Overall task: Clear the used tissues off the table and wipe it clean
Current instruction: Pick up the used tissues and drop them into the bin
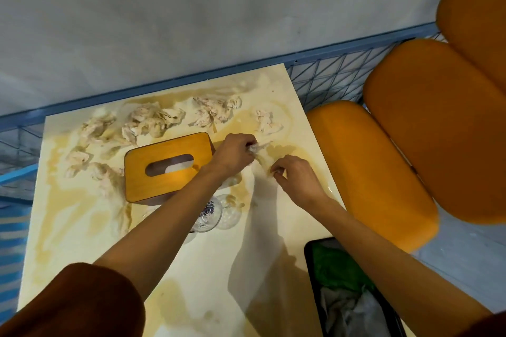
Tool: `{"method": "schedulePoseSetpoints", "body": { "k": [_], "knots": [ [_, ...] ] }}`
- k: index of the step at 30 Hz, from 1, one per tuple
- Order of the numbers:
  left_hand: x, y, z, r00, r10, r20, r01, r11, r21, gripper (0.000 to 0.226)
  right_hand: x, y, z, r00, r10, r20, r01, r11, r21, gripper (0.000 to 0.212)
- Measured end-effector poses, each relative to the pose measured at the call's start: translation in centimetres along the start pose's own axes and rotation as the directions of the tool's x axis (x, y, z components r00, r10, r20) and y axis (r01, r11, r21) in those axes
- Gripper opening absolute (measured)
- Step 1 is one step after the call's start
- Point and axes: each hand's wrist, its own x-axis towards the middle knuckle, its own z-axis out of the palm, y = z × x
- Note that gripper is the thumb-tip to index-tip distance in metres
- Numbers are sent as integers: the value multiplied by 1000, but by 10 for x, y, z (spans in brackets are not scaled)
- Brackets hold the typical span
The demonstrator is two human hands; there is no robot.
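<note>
- The left hand grips a crumpled tissue at 2 o'clock of the wooden tissue box. The right hand pinches a small scrap.
- Other used tissues arc from 8 to 1 o'clock round the box on the stained table.
- Best to bunch both pieces firmly, then carry them to the bin at 5 o'clock.

Tissues lie behind and left of the tissue box on the table, whose right edge the bin adjoins.
</note>
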Motion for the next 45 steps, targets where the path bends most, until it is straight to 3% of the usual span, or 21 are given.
{"method": "schedulePoseSetpoints", "body": {
  "k": [7,14,21,25,28,33,40,45],
  "knots": [
    [-63,52,0,1000,11,-11,-13,974,-227,22,-75,-18,-36,981,89,-171,-67,989,134,16],
    [-116,123,33,992,11,127,45,902,-430,19,-165,-5,-61,926,256,-277,-185,948,258,1],
    [-148,192,94,945,90,314,92,848,-522,26,-242,32,-76,858,397,-327,-190,836,514,7],
    [-165,232,142,896,151,417,107,839,-533,23,-293,72,-84,788,531,-311,-254,741,621,11],
    [-183,260,184,879,107,466,187,820,-542,23,-334,103,-91,751,587,-301,-301,711,636,14],
    [-214,300,270,881,85,465,174,857,-485,14,-408,169,-92,716,656,-239,-402,667,627,25],
    [-244,304,386,836,-45,548,294,879,-376,17,-480,262,-48,661,748,-55,-599,570,563,35],
    [-245,288,449,845,-122,520,307,907,-286,12,-495,311,-12,670,742,24,-685,606,404,29]
  ]
}}
